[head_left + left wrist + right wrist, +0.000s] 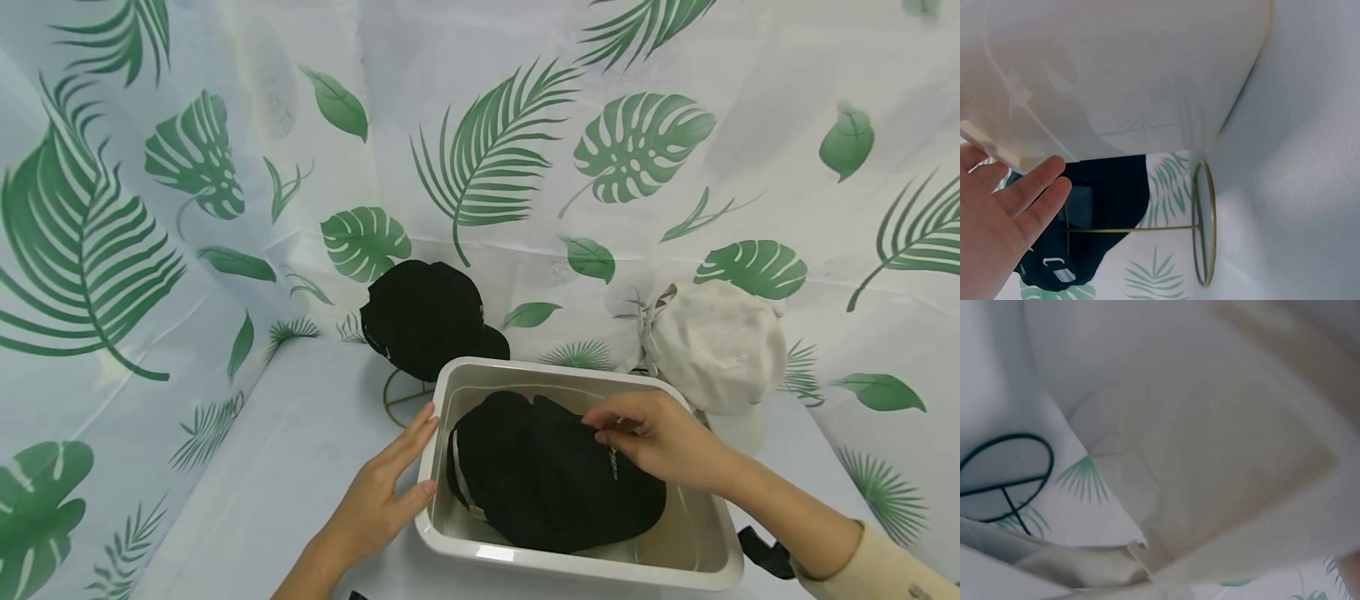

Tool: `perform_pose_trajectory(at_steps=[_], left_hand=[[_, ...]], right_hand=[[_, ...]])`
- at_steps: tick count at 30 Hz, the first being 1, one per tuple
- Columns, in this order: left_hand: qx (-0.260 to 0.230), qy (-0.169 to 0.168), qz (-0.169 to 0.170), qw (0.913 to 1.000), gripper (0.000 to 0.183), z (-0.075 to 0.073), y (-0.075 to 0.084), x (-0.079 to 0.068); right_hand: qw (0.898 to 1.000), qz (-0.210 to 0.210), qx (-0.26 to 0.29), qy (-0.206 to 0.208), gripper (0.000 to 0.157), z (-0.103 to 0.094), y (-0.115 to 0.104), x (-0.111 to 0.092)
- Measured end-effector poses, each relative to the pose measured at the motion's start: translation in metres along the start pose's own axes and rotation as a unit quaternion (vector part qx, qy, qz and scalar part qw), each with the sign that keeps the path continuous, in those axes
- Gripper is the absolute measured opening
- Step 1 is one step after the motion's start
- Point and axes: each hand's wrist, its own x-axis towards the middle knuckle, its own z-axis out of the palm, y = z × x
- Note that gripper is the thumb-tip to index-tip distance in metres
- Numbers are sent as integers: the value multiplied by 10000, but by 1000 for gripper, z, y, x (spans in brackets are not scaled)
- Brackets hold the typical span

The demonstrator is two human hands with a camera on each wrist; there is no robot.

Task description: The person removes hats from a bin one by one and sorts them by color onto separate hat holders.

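Observation:
A black cap [555, 475] with small white lettering lies inside a white plastic bin [600, 575]. My right hand [656, 437] is over the bin, thumb and forefinger pinching the cap's cloth near the lettering. The fingers of my left hand [386, 487] lie nearly straight against the bin's left rim. In the left wrist view, my left hand [997, 219] has its fingers spread at the edge of the bin [1135, 81]. The right wrist view shows the bin's outer side [1222, 437]; the right fingers are out of sight there.
Behind the bin, another black cap [427, 321] hangs on a gold wire stand [393, 404] at the left. A beige cap [720, 346] is at the right, near a dark wire stand [1050, 469]. A leaf-print cloth [480, 100] backs the white table [300, 475].

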Motion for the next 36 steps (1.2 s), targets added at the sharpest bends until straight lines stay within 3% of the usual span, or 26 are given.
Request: perform_pose_trajectory(at_steps=[31,36], left_hand=[[45,-11,-108,9999,64,-1,1,-2],[82,34,-79,9999,65,-1,0,-2]], right_hand=[[9962,-563,145,654,46,-36,-24,20],[9951,-627,-26,764,47,-42,-26,23]])
